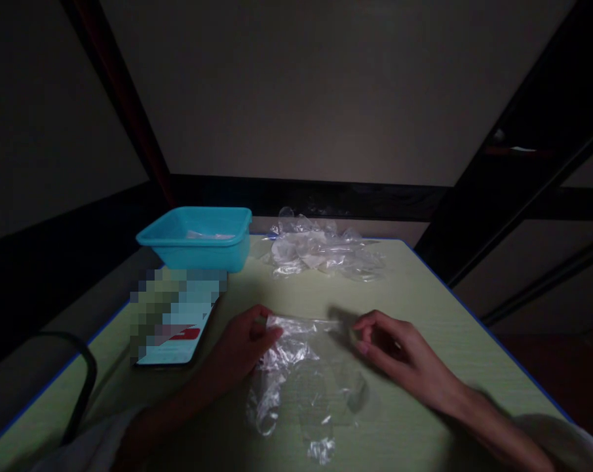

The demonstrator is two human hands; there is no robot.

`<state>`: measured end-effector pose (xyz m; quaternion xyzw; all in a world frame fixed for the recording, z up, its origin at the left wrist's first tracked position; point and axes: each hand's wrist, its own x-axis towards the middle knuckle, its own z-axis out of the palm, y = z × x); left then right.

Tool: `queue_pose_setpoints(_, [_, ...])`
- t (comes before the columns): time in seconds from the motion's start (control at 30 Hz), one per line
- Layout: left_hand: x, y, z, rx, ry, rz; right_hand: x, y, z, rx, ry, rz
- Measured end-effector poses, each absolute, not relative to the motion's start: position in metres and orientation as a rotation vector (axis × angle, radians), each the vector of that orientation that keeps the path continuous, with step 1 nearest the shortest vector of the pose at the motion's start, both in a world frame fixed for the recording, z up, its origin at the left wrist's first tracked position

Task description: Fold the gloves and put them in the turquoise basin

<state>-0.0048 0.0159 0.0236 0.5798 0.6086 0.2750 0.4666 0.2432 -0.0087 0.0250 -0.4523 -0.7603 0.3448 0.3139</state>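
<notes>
A clear, crinkled plastic bag [301, 380] lies on the pale green table [424, 308] in front of me. My left hand [242, 344] pinches its upper left corner between thumb and fingers. My right hand [394, 351] pinches the upper right end of the same edge, fingers curled in. The top edge of the bag is stretched between the two hands. The rest of the bag hangs loose and crumpled toward me.
A turquoise plastic tub [198, 237] stands at the back left. A heap of more clear plastic bags [320, 252] lies at the back middle. A phone [175, 328] with a lit screen lies left of my left hand. The room is dim; a dark bed frame stands behind.
</notes>
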Motion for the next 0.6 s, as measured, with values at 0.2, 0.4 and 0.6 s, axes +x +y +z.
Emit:
queue_pose_setpoints(0.2, [-0.010,0.015,0.026,1.392,1.407,0.650,0.247,0.002,0.020,-1.150,-2.260,0.722])
queue_pose_setpoints(0.4, [-0.017,0.013,0.024,1.511,1.331,0.556,0.246,0.003,0.018,-1.213,-2.351,0.654])
queue_pose_setpoints(0.6, [-0.020,0.012,0.020,1.531,1.299,0.554,0.247,0.004,0.020,-1.168,-2.404,0.574])
